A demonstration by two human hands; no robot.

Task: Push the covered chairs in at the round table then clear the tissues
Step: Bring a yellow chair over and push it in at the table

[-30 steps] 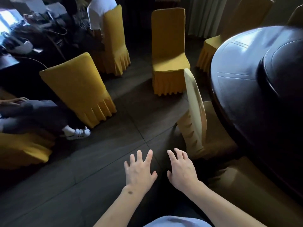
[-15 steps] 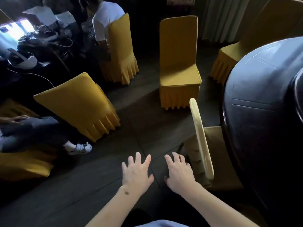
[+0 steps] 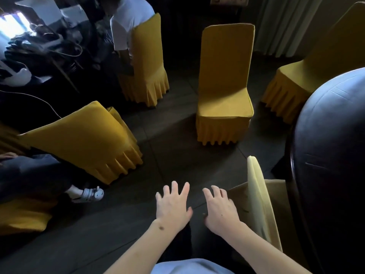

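Observation:
The dark round table fills the right side. A pale covered chair stands at its rim, back edge toward me, seat under the table's edge. My right hand hovers just left of that chair back, fingers spread, holding nothing and not touching it. My left hand is beside it over the floor, fingers also spread and empty. A yellow covered chair stands alone ahead, away from the table. Another yellow covered chair stands at the table's far side. No tissues are visible.
A tilted yellow chair with a seated person's leg and white shoe is at the left. Another person in a white top sits on a yellow chair at the back left, beside a cluttered desk. Dark tiled floor lies between.
The view has shifted so the chairs sit lower and nearer. Both hands stay spread and empty; the pale chair back now lies right beside my right hand.

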